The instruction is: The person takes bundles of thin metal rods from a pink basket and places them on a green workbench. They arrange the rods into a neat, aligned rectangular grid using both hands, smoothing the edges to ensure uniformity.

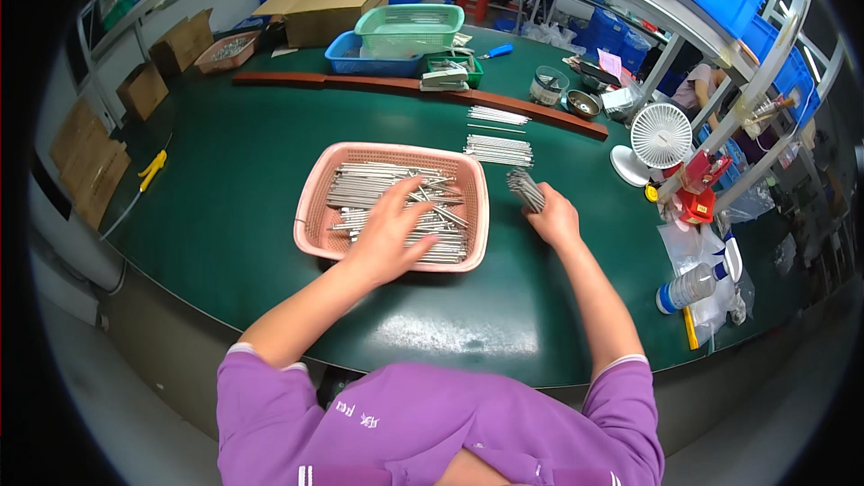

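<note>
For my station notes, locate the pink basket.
In the head view, the pink basket sits just left of centre on the green table, the left hand over its rods.

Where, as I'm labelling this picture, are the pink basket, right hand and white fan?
Pink basket [480,207], head view: right rim.
Right hand [556,219], head view: back of the hand.
White fan [661,136], head view: round front grille.

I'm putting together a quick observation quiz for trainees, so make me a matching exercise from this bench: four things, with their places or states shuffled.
Things
1. Left hand
2. Right hand
3. White fan
4. Spray bottle

Places or states
A. Standing toward the right side of the green table
B. Gripping a bundle of metal rods
C. Clear, with a blue band
D. Over the rods in the pink basket

Pairs: 1-D, 2-B, 3-A, 4-C
</note>
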`<act>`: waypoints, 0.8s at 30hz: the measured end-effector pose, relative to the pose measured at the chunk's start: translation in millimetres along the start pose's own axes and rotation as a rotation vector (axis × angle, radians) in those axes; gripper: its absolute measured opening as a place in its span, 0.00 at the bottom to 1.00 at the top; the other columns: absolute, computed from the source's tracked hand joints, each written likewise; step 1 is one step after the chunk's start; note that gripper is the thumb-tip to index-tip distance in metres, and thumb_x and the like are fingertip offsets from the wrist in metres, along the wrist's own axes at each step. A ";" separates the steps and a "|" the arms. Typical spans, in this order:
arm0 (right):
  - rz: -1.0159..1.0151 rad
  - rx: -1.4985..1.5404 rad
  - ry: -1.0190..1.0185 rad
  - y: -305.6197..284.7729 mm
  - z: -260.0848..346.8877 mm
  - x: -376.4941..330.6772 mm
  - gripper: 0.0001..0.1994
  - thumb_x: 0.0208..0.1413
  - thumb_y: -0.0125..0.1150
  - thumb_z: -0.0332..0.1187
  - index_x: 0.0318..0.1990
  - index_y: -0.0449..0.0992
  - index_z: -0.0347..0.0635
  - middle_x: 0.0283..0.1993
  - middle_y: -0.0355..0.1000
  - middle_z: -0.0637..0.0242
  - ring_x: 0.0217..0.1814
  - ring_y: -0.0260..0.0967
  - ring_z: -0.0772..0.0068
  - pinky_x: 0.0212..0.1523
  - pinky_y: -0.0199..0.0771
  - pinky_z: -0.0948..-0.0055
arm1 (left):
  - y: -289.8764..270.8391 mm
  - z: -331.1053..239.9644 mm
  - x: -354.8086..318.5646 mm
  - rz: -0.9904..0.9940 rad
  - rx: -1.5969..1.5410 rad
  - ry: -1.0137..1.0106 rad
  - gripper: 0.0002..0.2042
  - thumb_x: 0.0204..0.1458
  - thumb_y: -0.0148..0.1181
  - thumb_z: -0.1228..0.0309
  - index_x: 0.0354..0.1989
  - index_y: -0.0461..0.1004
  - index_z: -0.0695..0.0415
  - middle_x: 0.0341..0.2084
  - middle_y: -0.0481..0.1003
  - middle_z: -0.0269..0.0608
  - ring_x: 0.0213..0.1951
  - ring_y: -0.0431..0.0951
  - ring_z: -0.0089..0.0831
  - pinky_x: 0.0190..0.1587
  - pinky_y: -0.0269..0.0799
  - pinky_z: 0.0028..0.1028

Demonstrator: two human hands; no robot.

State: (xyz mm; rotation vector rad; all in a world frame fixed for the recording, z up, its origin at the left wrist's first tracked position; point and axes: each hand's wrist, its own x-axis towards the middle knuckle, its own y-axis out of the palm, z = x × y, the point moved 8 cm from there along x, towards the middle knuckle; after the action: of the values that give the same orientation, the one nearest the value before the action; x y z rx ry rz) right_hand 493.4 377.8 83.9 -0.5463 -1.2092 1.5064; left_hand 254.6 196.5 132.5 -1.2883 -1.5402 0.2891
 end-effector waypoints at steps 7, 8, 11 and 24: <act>0.332 -0.335 -0.173 46.8 6.1 90.0 0.30 0.40 0.74 0.40 0.56 0.75 0.56 0.48 0.78 0.61 0.53 0.75 0.58 0.52 0.75 0.60 | -27.0 57.8 -43.8 -0.040 0.297 -0.218 0.28 0.50 0.64 0.62 0.58 0.68 0.60 0.68 0.57 0.51 0.68 0.56 0.53 0.68 0.54 0.47; 0.354 -0.312 -0.190 50.2 0.9 100.4 0.31 0.40 0.74 0.41 0.57 0.75 0.55 0.48 0.78 0.59 0.53 0.75 0.57 0.53 0.74 0.59 | -25.2 57.0 -41.7 -0.038 0.302 -0.230 0.28 0.50 0.64 0.62 0.58 0.67 0.61 0.66 0.59 0.50 0.69 0.56 0.52 0.68 0.54 0.46; 0.486 -0.206 -0.211 65.8 1.3 116.3 0.34 0.41 0.76 0.44 0.59 0.73 0.52 0.54 0.75 0.55 0.58 0.71 0.54 0.58 0.71 0.59 | -26.6 60.3 -43.6 -0.048 0.282 -0.296 0.28 0.50 0.64 0.62 0.59 0.67 0.61 0.66 0.60 0.49 0.69 0.56 0.51 0.68 0.55 0.46; 0.168 -0.204 -0.344 97.0 1.1 86.0 0.41 0.58 0.50 0.63 0.72 0.54 0.45 0.75 0.49 0.56 0.79 0.41 0.51 0.75 0.33 0.43 | -27.1 56.1 -43.3 -0.006 0.270 -0.279 0.26 0.49 0.63 0.65 0.57 0.69 0.62 0.60 0.68 0.50 0.66 0.62 0.52 0.64 0.60 0.46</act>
State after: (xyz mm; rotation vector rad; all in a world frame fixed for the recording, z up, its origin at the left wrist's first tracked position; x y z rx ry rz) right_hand 421.9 465.0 20.0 -0.5489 -1.6294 1.6758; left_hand 187.7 173.5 105.2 -1.0621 -1.6701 0.6730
